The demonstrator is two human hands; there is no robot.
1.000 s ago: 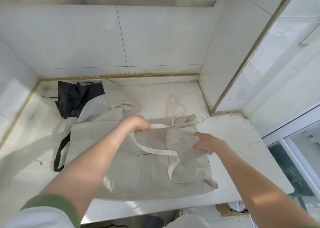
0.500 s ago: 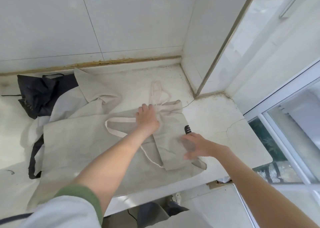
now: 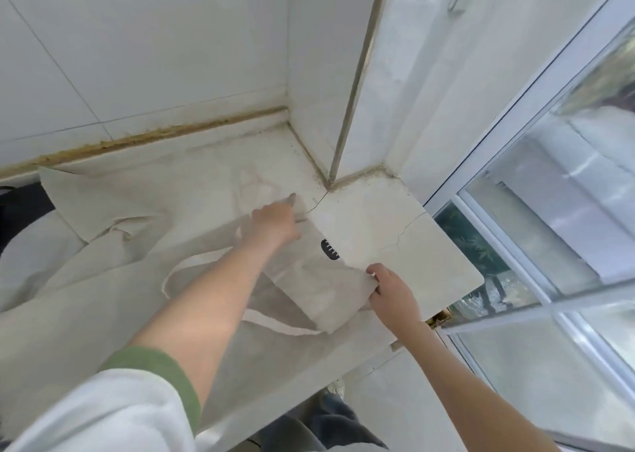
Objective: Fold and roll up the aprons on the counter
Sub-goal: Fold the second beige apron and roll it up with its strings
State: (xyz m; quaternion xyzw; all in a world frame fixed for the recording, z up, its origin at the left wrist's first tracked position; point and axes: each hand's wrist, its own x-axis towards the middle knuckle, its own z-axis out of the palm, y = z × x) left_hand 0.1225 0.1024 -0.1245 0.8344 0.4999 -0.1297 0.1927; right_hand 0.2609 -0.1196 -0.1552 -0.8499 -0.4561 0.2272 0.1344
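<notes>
A: Cloth?
B: Beige apron (image 3: 103,280), matte weave, creased, spread over the glossy, cracked white counter (image 3: 395,238). A flat pale strap (image 3: 192,262) loops across it.
A: Writing?
B: Small black tab (image 3: 330,249), white marks, unreadable.
A: Hands?
B: Left hand (image 3: 275,225) at the flap's far corner, knuckles up, grip unclear. Right hand (image 3: 391,293) pinches the near corner, thumb on top.

Black mark (image 3: 330,249) on apron (image 3: 319,290), illegible
</notes>
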